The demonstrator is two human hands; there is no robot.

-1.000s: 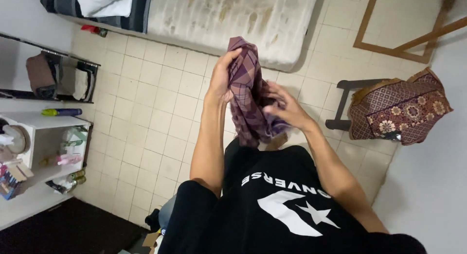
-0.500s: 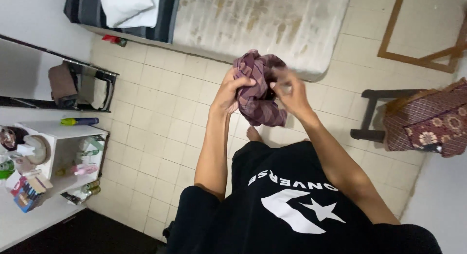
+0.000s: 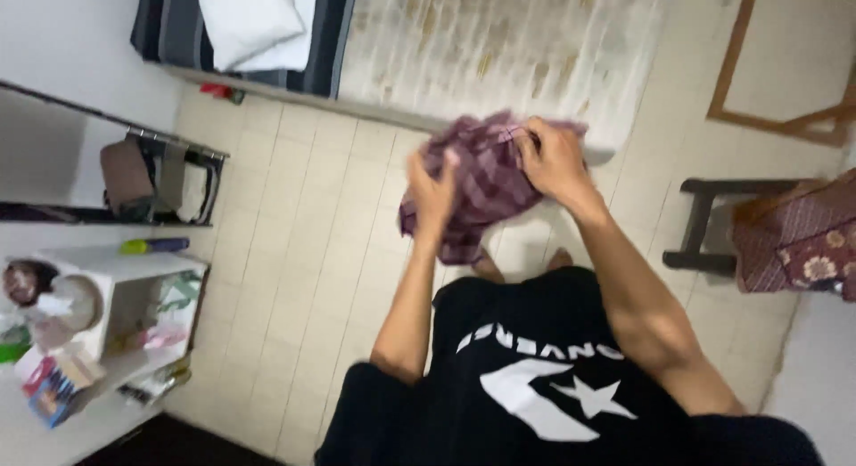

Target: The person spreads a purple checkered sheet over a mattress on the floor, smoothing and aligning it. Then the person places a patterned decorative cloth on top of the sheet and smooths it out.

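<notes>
Gripping the purple checked cotton cloth (image 3: 481,185) bunched at chest height above the cream tiled floor (image 3: 294,252), my left hand (image 3: 434,192) and right hand (image 3: 555,158) both closed on it, I'd pinch matching edges and pull taut.

We wear a black T-shirt (image 3: 553,377) with a big white star shape (and short sleeves), arms bare.
</notes>
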